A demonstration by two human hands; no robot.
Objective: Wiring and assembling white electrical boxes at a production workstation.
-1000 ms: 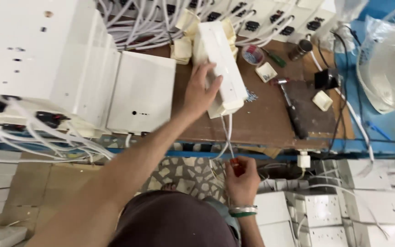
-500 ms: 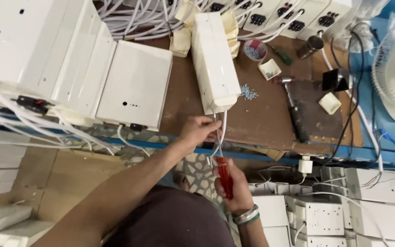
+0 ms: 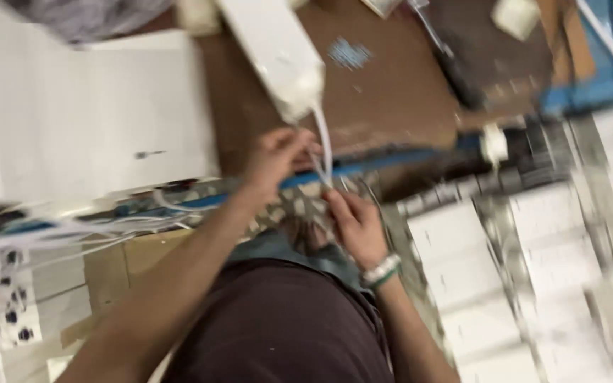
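The view is blurred. A long white power strip (image 3: 271, 50) lies on the brown bench top (image 3: 391, 99), and its white cord (image 3: 324, 142) hangs down over the bench's front edge. My left hand (image 3: 278, 159) is closed around the cord just below the strip's end. Slightly lower and to the right, my right hand (image 3: 352, 223), with a banded wrist, pinches the cord's lower part. The red screwdriver seen earlier is not visible in it.
Large white boxes (image 3: 108, 120) stand at the bench's left, with loose white wires below them. On the bench lie a dark tool (image 3: 455, 71) and a small heap of screws (image 3: 349, 53). White socket boxes (image 3: 477, 269) are stacked at lower right.
My left hand left the power strip's top and came down to the cord at its end. My right hand rose to the cord. The view has swung closer and tilted.
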